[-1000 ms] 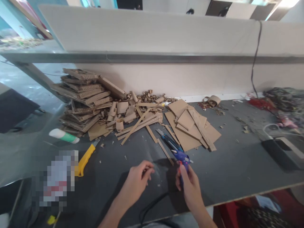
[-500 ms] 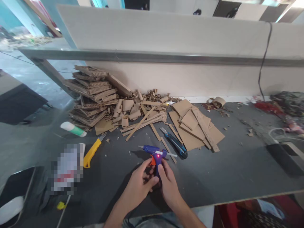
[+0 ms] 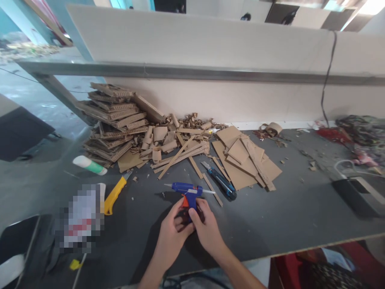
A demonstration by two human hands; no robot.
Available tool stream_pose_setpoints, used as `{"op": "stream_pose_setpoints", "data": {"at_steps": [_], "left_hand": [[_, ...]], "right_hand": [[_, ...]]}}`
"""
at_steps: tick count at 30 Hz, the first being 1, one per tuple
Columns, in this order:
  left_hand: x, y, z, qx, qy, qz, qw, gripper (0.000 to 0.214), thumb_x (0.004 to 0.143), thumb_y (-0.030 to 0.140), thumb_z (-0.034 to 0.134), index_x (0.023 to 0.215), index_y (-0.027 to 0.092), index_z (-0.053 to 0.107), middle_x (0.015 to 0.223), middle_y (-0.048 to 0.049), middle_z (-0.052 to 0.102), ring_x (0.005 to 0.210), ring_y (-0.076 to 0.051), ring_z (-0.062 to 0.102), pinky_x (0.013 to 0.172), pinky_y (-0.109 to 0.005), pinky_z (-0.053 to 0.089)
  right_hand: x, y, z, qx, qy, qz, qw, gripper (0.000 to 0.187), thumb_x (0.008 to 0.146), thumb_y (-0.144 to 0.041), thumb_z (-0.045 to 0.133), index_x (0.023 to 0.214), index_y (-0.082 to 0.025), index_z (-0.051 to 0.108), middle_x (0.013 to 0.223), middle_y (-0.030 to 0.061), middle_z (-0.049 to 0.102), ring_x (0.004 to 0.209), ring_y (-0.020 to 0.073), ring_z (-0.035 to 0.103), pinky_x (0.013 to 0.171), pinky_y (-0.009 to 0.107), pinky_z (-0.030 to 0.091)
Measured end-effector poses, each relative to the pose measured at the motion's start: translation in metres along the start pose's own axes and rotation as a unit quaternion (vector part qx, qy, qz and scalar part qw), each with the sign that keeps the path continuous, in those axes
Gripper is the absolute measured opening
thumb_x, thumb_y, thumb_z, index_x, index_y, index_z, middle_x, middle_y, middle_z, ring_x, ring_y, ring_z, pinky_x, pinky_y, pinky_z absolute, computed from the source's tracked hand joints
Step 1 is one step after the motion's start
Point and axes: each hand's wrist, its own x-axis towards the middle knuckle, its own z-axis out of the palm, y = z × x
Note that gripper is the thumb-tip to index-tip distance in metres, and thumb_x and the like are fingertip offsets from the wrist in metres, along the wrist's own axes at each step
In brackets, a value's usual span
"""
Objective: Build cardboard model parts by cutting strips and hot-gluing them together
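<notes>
A blue hot glue gun [image 3: 187, 188] with an orange trigger is held over the dark table, its nozzle pointing left. A pale glue stick [image 3: 209, 192] sticks out of its back end. My left hand [image 3: 171, 235] is closed around the handle from the left, fingers near the trigger. My right hand [image 3: 207, 228] grips the handle from the right, thumb across it; both hands partly hide the grip. Just beyond lie a blue-and-black utility knife [image 3: 221, 184] and thin cardboard strips [image 3: 180, 154].
Stacked cardboard panels [image 3: 112, 120] stand at the back left beside cardboard scraps [image 3: 164, 138]. Cardboard sheets [image 3: 218, 149] lie right of them. A yellow cutter [image 3: 114, 194], a white-and-green glue tube [image 3: 90, 165] and a phone [image 3: 18, 235] are on the left; a black box [image 3: 357, 196] sits right.
Both hands and the glue gun have shifted slightly left, and the gun has turned more level. The red light on its side no longer shows.
</notes>
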Motion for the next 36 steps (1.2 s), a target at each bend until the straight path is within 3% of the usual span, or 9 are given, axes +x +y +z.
{"op": "stream_pose_setpoints", "data": {"at_steps": [5, 9, 14, 17, 21, 24, 26, 29, 36], "left_hand": [[0.004, 0.005, -0.022, 0.060, 0.052, 0.044, 0.996, 0.070, 0.067, 0.037, 0.081, 0.129, 0.022, 0.053, 0.123, -0.0132, 0.066, 0.105, -0.027, 0.068, 0.088, -0.038, 0.058], [0.015, 0.006, -0.070, 0.100, 0.119, 0.062, 0.986, 0.071, 0.068, 0.046, 0.080, 0.128, 0.019, 0.053, 0.122, -0.0156, 0.068, 0.109, -0.028, 0.068, 0.098, -0.043, 0.054], [0.025, 0.011, -0.131, 0.163, 0.187, 0.085, 0.965, 0.073, 0.073, 0.060, 0.069, 0.129, 0.017, 0.051, 0.124, -0.0182, 0.069, 0.107, -0.031, 0.069, 0.092, -0.046, 0.057], [0.023, 0.011, -0.145, 0.301, 0.246, 0.130, 0.912, 0.055, 0.080, 0.059, 0.059, 0.118, 0.020, 0.060, 0.123, -0.0133, 0.069, 0.103, -0.030, 0.070, 0.089, -0.045, 0.057], [0.012, 0.008, -0.138, 0.482, 0.307, 0.208, 0.794, 0.038, 0.091, 0.048, 0.045, 0.109, 0.021, 0.065, 0.109, -0.0111, 0.072, 0.090, -0.029, 0.070, 0.084, -0.045, 0.056], [0.003, 0.008, -0.121, 0.516, 0.295, 0.305, 0.744, 0.036, 0.098, 0.037, 0.036, 0.106, 0.018, 0.065, 0.104, -0.0119, 0.073, 0.098, -0.027, 0.069, 0.088, -0.040, 0.054], [-0.001, 0.007, -0.106, 0.518, 0.270, 0.343, 0.736, 0.032, 0.100, 0.032, 0.036, 0.106, 0.019, 0.065, 0.101, -0.0092, 0.074, 0.095, -0.023, 0.070, 0.086, -0.034, 0.054], [-0.003, 0.004, -0.083, 0.508, 0.236, 0.362, 0.745, 0.026, 0.101, 0.032, 0.041, 0.105, 0.021, 0.064, 0.095, -0.0040, 0.076, 0.087, -0.019, 0.073, 0.079, -0.028, 0.055], [0.004, -0.009, -0.041, 0.477, 0.181, 0.383, 0.770, 0.023, 0.101, 0.033, 0.045, 0.102, 0.021, 0.065, 0.090, -0.0025, 0.077, 0.082, -0.017, 0.074, 0.073, -0.025, 0.057]], "right_hand": [[0.002, -0.006, -0.004, -0.043, -0.083, -0.026, 0.995, 0.035, 0.093, -0.034, 0.056, 0.124, -0.022, 0.064, 0.117, 0.0096, 0.061, 0.106, 0.0217, 0.063, 0.094, 0.034, 0.051], [0.009, -0.014, -0.034, -0.104, -0.099, -0.011, 0.990, 0.028, 0.093, -0.037, 0.056, 0.111, -0.021, 0.069, 0.103, 0.0081, 0.066, 0.091, 0.0197, 0.066, 0.081, 0.031, 0.054], [0.032, -0.024, -0.105, -0.208, 0.042, -0.014, 0.977, 0.033, 0.092, -0.048, 0.056, 0.104, -0.020, 0.070, 0.091, 0.0074, 0.071, 0.079, 0.0194, 0.066, 0.072, 0.031, 0.052], [0.045, -0.019, -0.146, -0.262, 0.134, -0.041, 0.955, 0.039, 0.090, -0.052, 0.055, 0.104, -0.018, 0.069, 0.095, 0.0099, 0.071, 0.077, 0.0204, 0.066, 0.068, 0.032, 0.052], [0.059, -0.006, -0.181, -0.350, 0.194, -0.080, 0.913, 0.040, 0.090, -0.050, 0.052, 0.104, -0.016, 0.068, 0.096, 0.0113, 0.068, 0.068, 0.0184, 0.064, 0.062, 0.032, 0.052], [0.075, -0.002, -0.196, -0.429, 0.219, -0.123, 0.868, 0.039, 0.091, -0.047, 0.049, 0.105, -0.016, 0.067, 0.096, 0.0123, 0.068, 0.071, 0.0199, 0.065, 0.070, 0.034, 0.053], [0.092, -0.005, -0.202, -0.468, 0.222, -0.133, 0.845, 0.040, 0.091, -0.047, 0.047, 0.109, -0.016, 0.066, 0.103, 0.0140, 0.068, 0.083, 0.0236, 0.066, 0.078, 0.036, 0.052], [0.121, -0.010, -0.202, -0.526, 0.215, -0.091, 0.817, 0.042, 0.090, -0.045, 0.050, 0.115, -0.014, 0.063, 0.115, 0.0184, 0.065, 0.106, 0.0306, 0.062, 0.090, 0.040, 0.048], [0.177, -0.013, -0.178, -0.524, 0.304, -0.013, 0.796, 0.068, 0.086, -0.054, 0.058, 0.115, 0.008, 0.055, 0.112, 0.0425, 0.055, 0.116, 0.0512, 0.050, 0.097, 0.061, 0.035]]}}
